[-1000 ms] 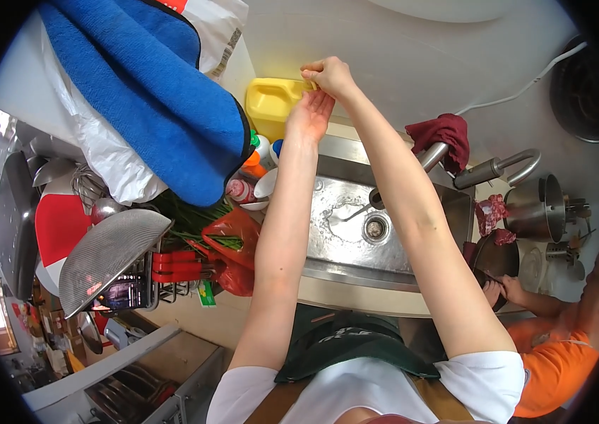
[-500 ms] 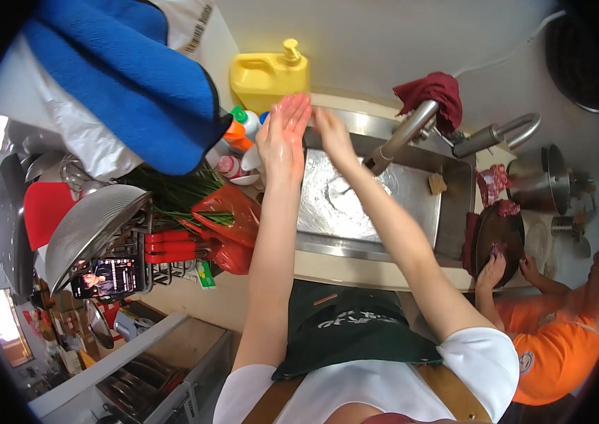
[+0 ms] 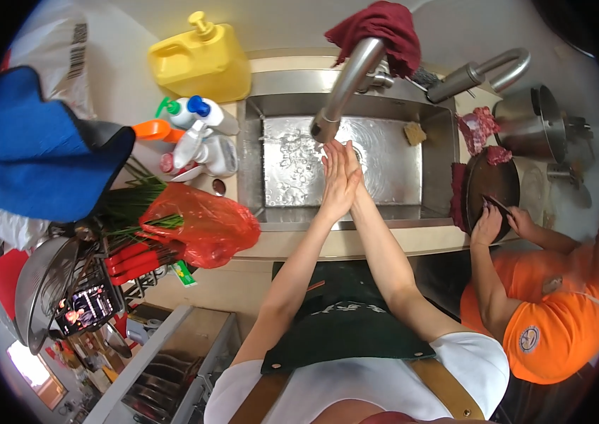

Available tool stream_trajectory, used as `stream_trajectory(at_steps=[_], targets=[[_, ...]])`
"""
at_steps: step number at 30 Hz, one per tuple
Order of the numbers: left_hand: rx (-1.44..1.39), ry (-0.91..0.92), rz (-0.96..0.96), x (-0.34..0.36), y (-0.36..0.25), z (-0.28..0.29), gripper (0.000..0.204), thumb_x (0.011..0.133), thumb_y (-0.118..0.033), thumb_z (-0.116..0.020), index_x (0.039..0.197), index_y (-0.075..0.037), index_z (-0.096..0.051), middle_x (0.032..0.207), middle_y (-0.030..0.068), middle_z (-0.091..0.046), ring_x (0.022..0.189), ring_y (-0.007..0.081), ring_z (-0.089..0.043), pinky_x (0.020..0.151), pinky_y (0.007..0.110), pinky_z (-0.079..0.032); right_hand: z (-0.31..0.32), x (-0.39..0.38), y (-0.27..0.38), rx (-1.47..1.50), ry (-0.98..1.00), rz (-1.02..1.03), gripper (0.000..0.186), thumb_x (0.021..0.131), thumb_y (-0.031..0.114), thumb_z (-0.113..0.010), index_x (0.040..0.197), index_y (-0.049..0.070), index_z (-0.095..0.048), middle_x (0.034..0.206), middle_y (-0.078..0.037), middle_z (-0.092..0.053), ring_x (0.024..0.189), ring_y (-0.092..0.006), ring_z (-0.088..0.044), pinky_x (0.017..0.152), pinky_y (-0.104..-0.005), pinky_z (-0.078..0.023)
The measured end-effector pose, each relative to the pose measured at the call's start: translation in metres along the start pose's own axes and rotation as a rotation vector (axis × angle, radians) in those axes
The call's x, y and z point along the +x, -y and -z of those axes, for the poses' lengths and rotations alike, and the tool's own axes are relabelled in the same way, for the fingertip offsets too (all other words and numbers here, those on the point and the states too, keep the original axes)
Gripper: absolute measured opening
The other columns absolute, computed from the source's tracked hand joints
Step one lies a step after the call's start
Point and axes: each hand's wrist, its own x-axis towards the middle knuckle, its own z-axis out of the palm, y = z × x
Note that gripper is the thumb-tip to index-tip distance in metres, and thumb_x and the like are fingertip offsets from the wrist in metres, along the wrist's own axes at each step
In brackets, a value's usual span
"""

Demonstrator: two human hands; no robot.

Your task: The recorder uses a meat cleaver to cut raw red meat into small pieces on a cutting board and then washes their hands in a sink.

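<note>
My left hand (image 3: 333, 189) and my right hand (image 3: 352, 177) are pressed together over the near half of the stainless steel sink (image 3: 257, 148). Both have their fingers stretched out toward the faucet, and I see nothing held in them. The fingertips lie just below the spout of the curved metal faucet (image 3: 347, 81), whose neck carries a dark red cloth (image 3: 391, 32). Water drops and a shallow wet sheen cover the sink floor. A brown sponge (image 3: 414, 133) rests at the sink's far right.
Left of the sink stand a yellow pump jug (image 3: 204, 67), several bottles (image 3: 216, 155) and a red plastic bag (image 3: 208, 226) beside green stalks. To the right, a co-worker in orange (image 3: 561, 311) holds a knife over a round board (image 3: 491, 184), near raw meat (image 3: 478, 128).
My hands have come from beside the yellow jug to under the faucet. They were apart and are now pressed together. The view has shifted right, and the co-worker's knife now shows.
</note>
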Motion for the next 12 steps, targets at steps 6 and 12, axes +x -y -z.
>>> stream_trajectory(at_steps=[6, 12], targets=[[-0.059, 0.053, -0.060, 0.025, 0.027, -0.046, 0.067, 0.104, -0.038, -0.032, 0.149, 0.008, -0.017, 0.157, 0.0286, -0.012, 0.148, 0.0385, -0.008, 0.121, 0.042, -0.008, 0.036, -0.005, 0.009, -0.017, 0.058, 0.098, 0.080, 0.099, 0.056, -0.038, 0.152, -0.001, -0.018, 0.158, -0.016, -0.024, 0.145, -0.0285, -0.024, 0.119, -0.0402, -0.019], [-0.188, 0.249, 0.000, 0.011, 0.003, -0.070, 0.073, 0.103, -0.051, -0.020, 0.153, 0.002, -0.010, 0.162, 0.0151, -0.005, 0.149, 0.0335, -0.001, 0.121, 0.038, -0.001, 0.074, 0.004, 0.035, 0.050, -0.113, 0.005, 0.082, 0.098, 0.053, -0.047, 0.151, -0.003, -0.019, 0.159, -0.015, -0.020, 0.146, -0.0265, -0.022, 0.119, -0.0385, -0.019]])
